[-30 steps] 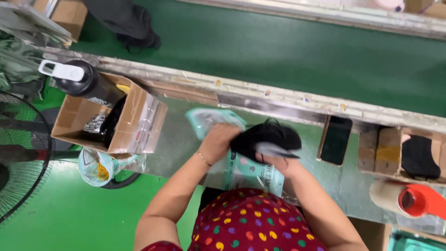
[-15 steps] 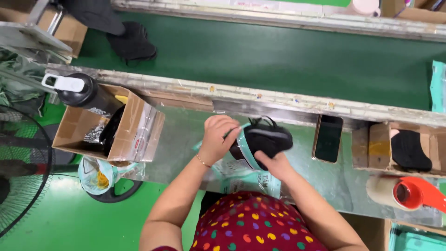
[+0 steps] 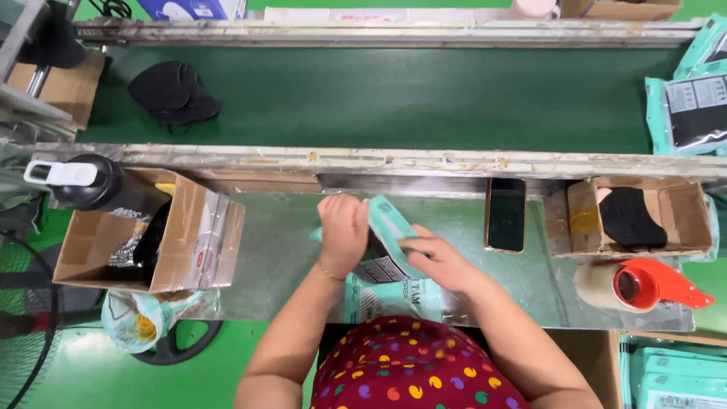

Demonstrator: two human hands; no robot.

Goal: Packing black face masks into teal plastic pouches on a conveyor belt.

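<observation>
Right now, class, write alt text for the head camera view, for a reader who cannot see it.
Seen from above, a person's left hand and right hand hold a teal packet over a metal worktop. A phone lies to the right, an open cardboard box to the left, and a green belt runs beyond.

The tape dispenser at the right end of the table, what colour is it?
The tape dispenser is bright red-orange, holding a tan roll; the head view shows it.

Teal pouch (image 3: 390, 227) — dark green belt (image 3: 424, 98), red-orange tape dispenser (image 3: 651, 286)
</observation>
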